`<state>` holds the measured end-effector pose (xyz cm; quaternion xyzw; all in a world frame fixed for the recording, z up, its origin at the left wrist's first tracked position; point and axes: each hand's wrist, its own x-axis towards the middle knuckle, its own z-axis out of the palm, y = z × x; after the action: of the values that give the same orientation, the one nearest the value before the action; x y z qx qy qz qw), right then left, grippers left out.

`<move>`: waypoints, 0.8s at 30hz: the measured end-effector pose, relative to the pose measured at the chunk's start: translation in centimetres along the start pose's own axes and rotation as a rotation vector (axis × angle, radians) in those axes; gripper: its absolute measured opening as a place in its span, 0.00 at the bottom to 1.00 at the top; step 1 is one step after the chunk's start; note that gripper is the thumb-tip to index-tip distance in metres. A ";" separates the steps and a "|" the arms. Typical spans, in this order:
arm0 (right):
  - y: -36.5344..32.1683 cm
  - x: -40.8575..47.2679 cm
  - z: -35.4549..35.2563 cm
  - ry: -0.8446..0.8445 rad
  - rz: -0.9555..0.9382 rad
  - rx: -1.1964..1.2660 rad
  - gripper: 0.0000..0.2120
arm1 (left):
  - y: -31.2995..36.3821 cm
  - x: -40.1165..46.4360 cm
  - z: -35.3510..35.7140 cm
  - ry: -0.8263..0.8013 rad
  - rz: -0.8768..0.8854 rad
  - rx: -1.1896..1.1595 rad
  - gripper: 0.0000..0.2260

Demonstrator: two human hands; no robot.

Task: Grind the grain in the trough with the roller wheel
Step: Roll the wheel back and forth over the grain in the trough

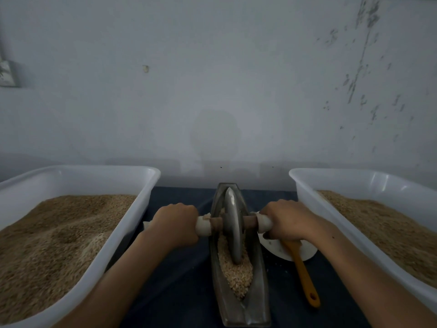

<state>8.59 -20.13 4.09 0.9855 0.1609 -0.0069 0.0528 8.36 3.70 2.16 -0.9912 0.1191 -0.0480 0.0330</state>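
A long boat-shaped metal trough [260, 287] lies lengthwise in front of me on a dark cloth. Pale crushed grain [236, 271] fills its near half. The grey metal roller wheel [233, 223] stands upright in the trough's groove, its lower edge pressed into the grain. A wooden axle with white-wrapped ends passes through the wheel. My left hand [176, 222] is closed around the left handle [203, 226]. My right hand [287, 221] is closed around the right handle [264, 222].
A white plastic tub [142, 171] holding brown grain stands on the left, a second white tub [302, 183] with grain on the right. A white plate [307, 252] with an orange-handled brush [305, 278] lies right of the trough. A pale wall rises close behind.
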 end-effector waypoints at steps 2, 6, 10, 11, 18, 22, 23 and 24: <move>0.2 0.1 0.1 -0.036 0.012 0.038 0.12 | 0.1 0.0 -0.2 0.022 0.005 0.025 0.12; 0.4 0.4 0.9 0.018 0.028 0.062 0.08 | 0.4 -0.1 -0.3 0.086 0.002 0.051 0.11; 0.1 0.5 1.6 0.203 0.055 0.053 0.04 | 0.5 -0.1 0.1 0.211 -0.030 0.056 0.08; 0.0 0.5 1.7 0.235 0.060 0.051 0.04 | 0.5 -0.1 0.2 0.226 -0.039 0.050 0.08; 0.0 0.2 1.0 0.167 0.028 0.007 0.04 | 0.1 -0.2 0.0 0.121 -0.022 0.033 0.10; 0.1 -0.1 -0.2 -0.043 0.024 0.042 0.09 | 0.0 -0.1 -0.6 -0.025 -0.009 0.035 0.14; 0.1 -0.2 -0.2 -0.077 0.026 0.053 0.11 | 0.0 -0.1 -0.6 -0.029 -0.010 0.036 0.14; 0.1 -0.3 -0.2 -0.089 0.025 0.060 0.11 | 0.1 -0.1 -0.6 -0.022 -0.011 0.038 0.14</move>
<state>8.39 -20.31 4.31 0.9874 0.1457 -0.0547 0.0303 8.19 3.63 2.76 -0.9915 0.1126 -0.0393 0.0527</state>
